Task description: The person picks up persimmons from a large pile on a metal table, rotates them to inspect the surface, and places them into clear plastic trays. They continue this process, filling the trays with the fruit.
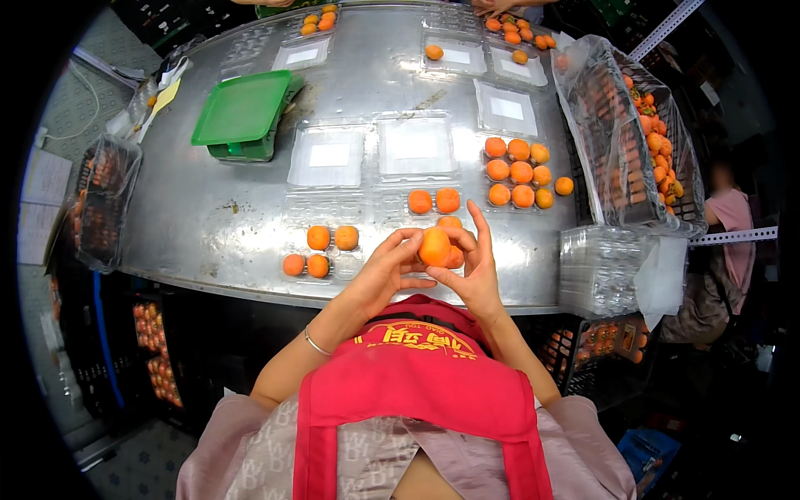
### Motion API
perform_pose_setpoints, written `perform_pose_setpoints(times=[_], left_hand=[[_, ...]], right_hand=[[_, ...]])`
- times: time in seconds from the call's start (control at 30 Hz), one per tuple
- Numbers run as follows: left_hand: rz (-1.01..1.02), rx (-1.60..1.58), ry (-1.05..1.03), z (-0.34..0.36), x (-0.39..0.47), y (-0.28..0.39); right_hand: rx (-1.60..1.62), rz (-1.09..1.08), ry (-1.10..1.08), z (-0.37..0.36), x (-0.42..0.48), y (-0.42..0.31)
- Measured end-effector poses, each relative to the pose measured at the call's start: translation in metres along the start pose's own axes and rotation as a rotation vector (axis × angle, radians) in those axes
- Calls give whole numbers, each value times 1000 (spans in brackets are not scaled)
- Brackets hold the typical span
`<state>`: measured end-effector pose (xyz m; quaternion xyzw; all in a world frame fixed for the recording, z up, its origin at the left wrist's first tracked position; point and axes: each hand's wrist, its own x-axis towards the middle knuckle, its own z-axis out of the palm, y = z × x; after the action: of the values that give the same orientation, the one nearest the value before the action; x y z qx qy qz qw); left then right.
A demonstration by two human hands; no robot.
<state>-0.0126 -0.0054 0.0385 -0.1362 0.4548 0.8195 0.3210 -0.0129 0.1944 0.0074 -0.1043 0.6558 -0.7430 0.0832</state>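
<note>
An orange persimmon (435, 246) is held up between my two hands just above the table's near edge. The fingertips of my left hand (389, 265) press on its left side. My right hand (476, 270) grips it from the right, with one finger stretched upward. Partly hidden behind the hands, more persimmons sit in a clear plastic tray, two of them (434, 200) plainly visible beyond the fingers. Left of it, another clear tray (347, 265) holds several persimmons. On the right, a fuller tray holds rows of persimmons (520, 170), with one more fruit (564, 185) beside it.
A green scale (240, 112) stands on the metal table (187, 206). Tray lids with white pads (328, 153) lie beyond my hands. A plastic-lined crate of persimmons (625, 137) and stacked clear trays (597, 272) are at the right. Other people's hands (494, 6) are at the far edge.
</note>
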Motion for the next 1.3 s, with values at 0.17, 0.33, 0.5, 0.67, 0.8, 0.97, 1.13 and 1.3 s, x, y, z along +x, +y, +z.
perform_pose_setpoints(times=[0.17,0.33,0.5,0.67,0.8,0.97,1.13,1.3], left_hand=[[202,105,24,-5,-5,-1],[440,301,108,-5,-8,-2],[779,703,108,-12,-3,-7],[1004,1011,170,-19,0,-12],[1128,1169,200,-24,5,-15],[891,1058,434,-42,-3,-21],[695,755,532,-71,-6,-36],[647,659,569,-73,-16,-45]], right_hand=[[-26,-42,-5,2,1,-4],[263,299,105,-7,-4,-2],[461,423,24,-5,-1,-1],[427,382,2,3,1,0],[318,302,19,11,8,-8],[-407,-62,93,4,34,24],[-781,-242,-1,11,81,63],[-872,-275,-103,25,121,104]])
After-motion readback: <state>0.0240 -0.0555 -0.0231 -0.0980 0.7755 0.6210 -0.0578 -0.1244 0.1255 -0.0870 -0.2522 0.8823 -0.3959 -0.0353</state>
